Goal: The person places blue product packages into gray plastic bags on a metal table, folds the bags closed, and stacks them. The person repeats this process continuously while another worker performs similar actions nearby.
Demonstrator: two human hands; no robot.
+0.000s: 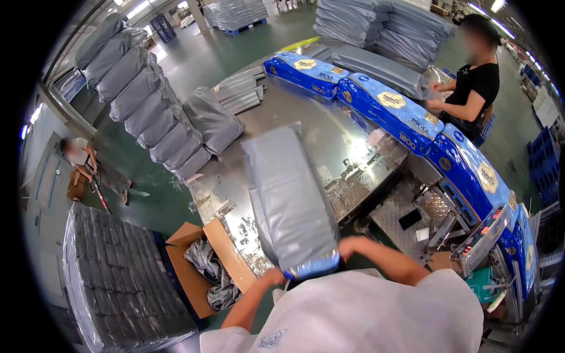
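Observation:
A long pack in a grey plastic bag lies on the metal table in front of me, one end close to my body. At that near end the bag stops short, and the blue pack shows out of its mouth. My left hand is closed at the left corner of the bag's mouth, its fingers partly blurred. On the opposite corner, my right hand has its fingers curled round the bag's edge. Beneath the bagged pack, more grey plastic sticks out on the left.
Blue packs form a row along the table's right side. A stack of grey bagged packs rises at the left. An open cardboard box holds crumpled grey plastic. A co-worker handles a grey bag at the far right; another person stands left.

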